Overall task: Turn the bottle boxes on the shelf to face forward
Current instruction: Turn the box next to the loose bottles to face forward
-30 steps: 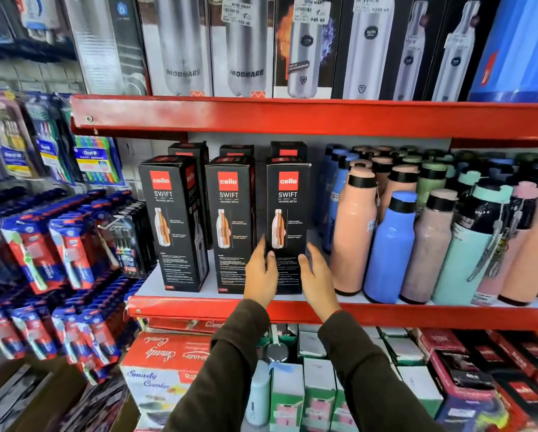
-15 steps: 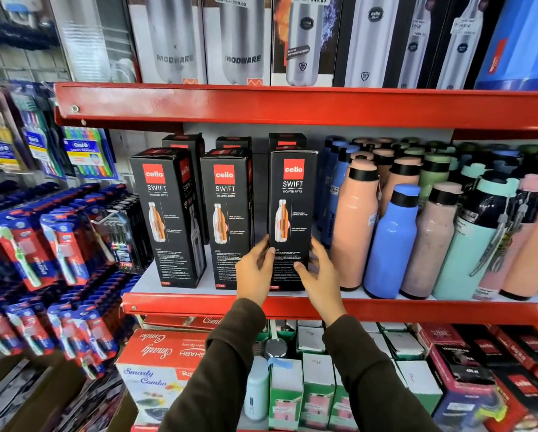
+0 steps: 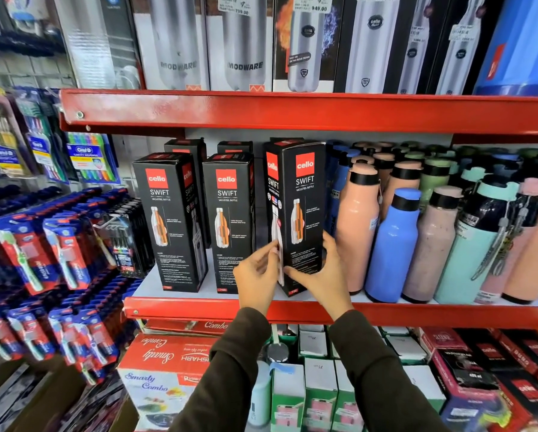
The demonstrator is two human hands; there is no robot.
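Head view: rightmost Cello Swift bottle box (image 3: 303, 213) held at lower part between both hands, turned askew so two faces shown. Left hand (image 3: 256, 280) fingers (image 3: 272, 252) pressed on box's left edge; right hand (image 3: 322, 275) wrapped round lower front and right side. Box stood on red shelf (image 3: 448, 313), just beside peach bottle (image 3: 356, 226). Two matching boxes (image 3: 196, 219) stood left, well apart from fingers.

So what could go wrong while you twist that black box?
The held box stands right beside the peach bottle; its corner might bump that bottle and topple the packed row. Only the fingers of the right hand and the left hand pinch it, low down, so the tall box might tip or slip.
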